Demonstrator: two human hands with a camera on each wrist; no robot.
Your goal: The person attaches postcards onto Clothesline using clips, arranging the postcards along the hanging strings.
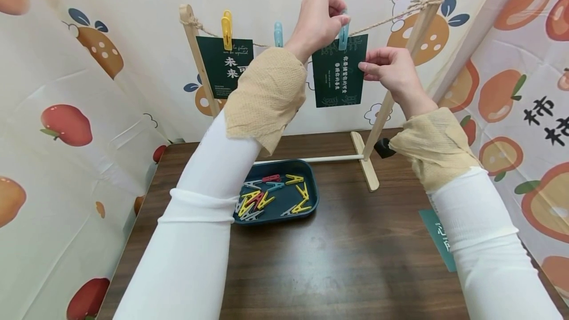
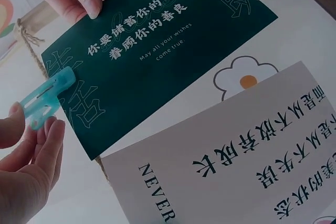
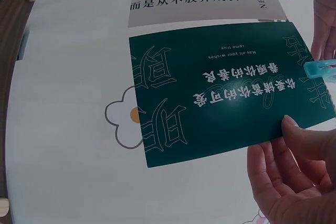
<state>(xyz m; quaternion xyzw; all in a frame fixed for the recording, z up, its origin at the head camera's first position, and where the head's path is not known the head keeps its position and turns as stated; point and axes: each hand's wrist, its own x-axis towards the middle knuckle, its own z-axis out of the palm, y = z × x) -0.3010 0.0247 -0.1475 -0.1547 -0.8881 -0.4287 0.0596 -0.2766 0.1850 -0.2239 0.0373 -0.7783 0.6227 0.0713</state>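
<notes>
A dark green card (image 1: 340,80) with white lettering hangs at the rope (image 1: 378,24). My left hand (image 1: 317,23) pinches a light blue clothespin (image 1: 343,38), whose jaws overlap the card's top edge, as the left wrist view shows. Between thumb and fingers, my right hand (image 1: 395,70) holds the card by its right edge. Beside it hangs a pale card (image 2: 226,156) under another blue clothespin (image 1: 278,34); in the head view my left arm hides this card. Farther left, a yellow clothespin (image 1: 227,31) holds another green card (image 1: 222,70) on the rope.
The rope runs between two wooden posts (image 1: 380,112) of a stand. Below, a dark blue tray (image 1: 313,201) contains several coloured clothespins, partly behind my left arm. A green card (image 1: 437,236) lies on the brown table (image 1: 346,260) by my right sleeve. A black object (image 1: 383,148) is near the right post.
</notes>
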